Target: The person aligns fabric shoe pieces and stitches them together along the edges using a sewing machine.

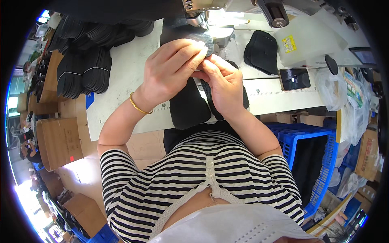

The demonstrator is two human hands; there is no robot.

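My left hand [172,67] and my right hand [223,83] meet just below the needle area of a sewing machine [195,18]. Between their pinched fingertips is a dark grey-black, rounded fabric piece [208,43], lit by the machine's lamp. Fingers cover its lower part. Under my wrists, flat black sole-shaped pieces [188,107] lie at the table's front edge, partly hidden by the right hand. A small pile of black cut pieces [261,52] rests on the table to the right.
Tall stacks of black pieces [95,34] and tied bundles [97,75] occupy the table's left side. A phone [294,79] and a translucent plastic bin [308,44] are at right. Below stands a blue crate [288,139]; a cardboard box [60,141] is at left.
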